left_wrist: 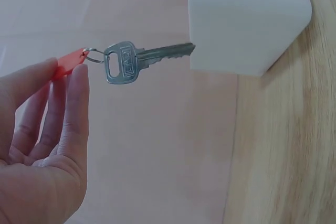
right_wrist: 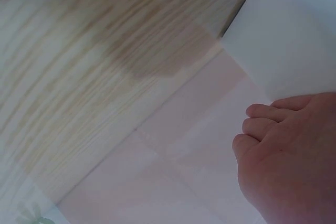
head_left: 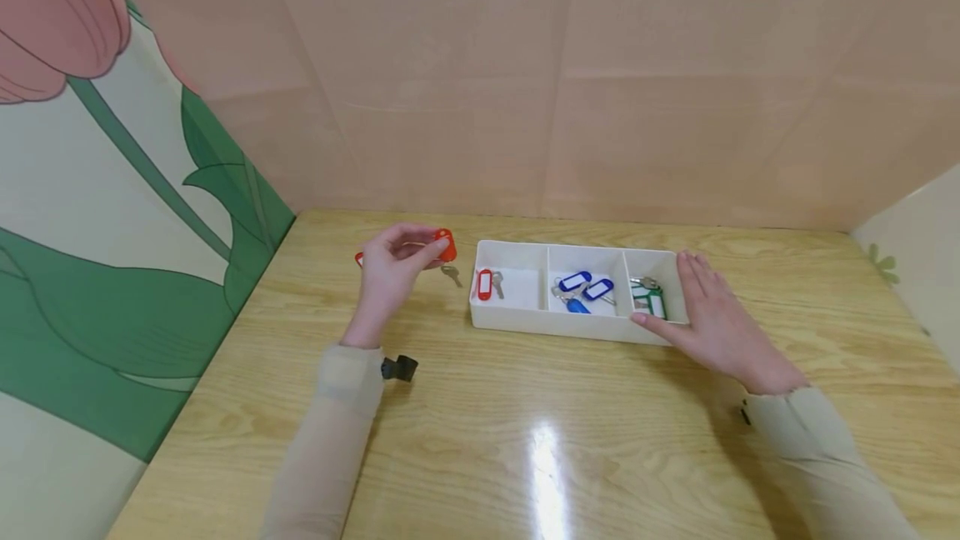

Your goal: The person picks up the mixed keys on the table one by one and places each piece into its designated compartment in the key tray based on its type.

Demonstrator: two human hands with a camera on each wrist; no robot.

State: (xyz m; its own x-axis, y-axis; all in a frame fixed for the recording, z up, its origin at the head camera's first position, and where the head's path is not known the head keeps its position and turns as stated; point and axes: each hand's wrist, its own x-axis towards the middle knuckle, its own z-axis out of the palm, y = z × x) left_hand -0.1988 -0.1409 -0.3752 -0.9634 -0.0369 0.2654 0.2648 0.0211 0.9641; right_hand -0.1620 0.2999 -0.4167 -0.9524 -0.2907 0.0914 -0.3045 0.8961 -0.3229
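Observation:
My left hand (head_left: 393,269) pinches a red key tag (head_left: 446,245) between thumb and fingers, left of a white three-compartment box (head_left: 510,321). From the tag's ring hangs a silver key (left_wrist: 123,62), its tip pointing towards the box in the left wrist view. Another bit of red tag (head_left: 359,259) shows behind the left hand, mostly hidden. My right hand (head_left: 716,323) rests on the box's right end, with the thumb along the front rim and the other fingers extended by the right wall. Its fingertips (right_wrist: 257,111) lie beside that white wall in the right wrist view.
In the left compartment lies a red-tagged key (head_left: 485,284). Several blue key tags (head_left: 576,281) are in the middle one, green key tags (head_left: 657,304) in the right one. Behind the wooden table (head_left: 465,440) stands a pinkish wall (head_left: 480,90); a painted panel (head_left: 135,290) borders its left.

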